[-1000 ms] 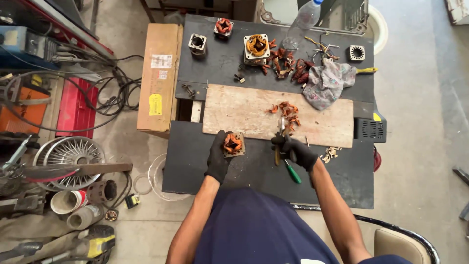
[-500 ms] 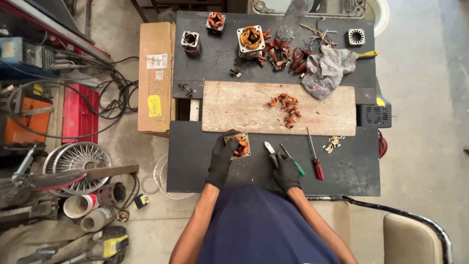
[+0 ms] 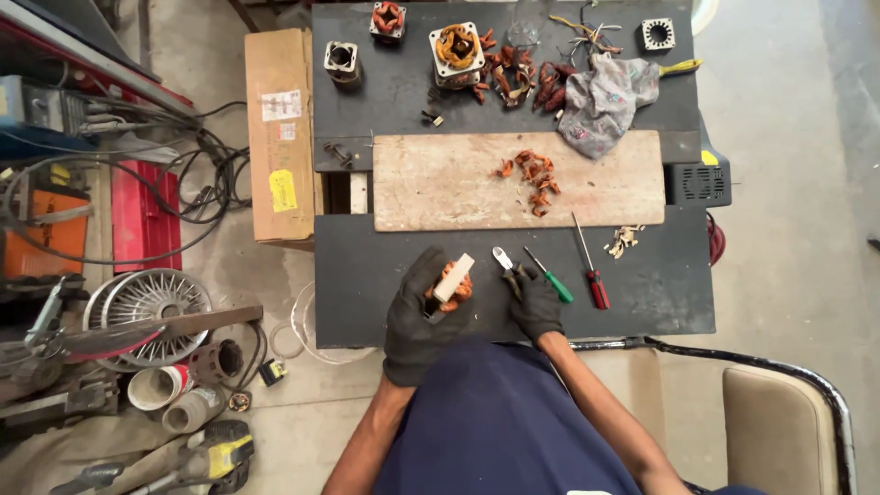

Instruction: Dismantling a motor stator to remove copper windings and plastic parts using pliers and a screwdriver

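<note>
Your left hand (image 3: 423, 316) grips the motor stator (image 3: 451, 284); your right hand (image 3: 534, 301) closes on pliers (image 3: 506, 264) beside it—steady both.

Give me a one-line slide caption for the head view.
Gloved left hand grips a copper-wound stator; right hand holds pliers.

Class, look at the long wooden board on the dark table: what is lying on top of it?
On the wooden board lies a small heap of reddish copper wire scraps, right of centre. A grey cloth overlaps its far edge, hiding that strip. The rest is bare wood.
</note>
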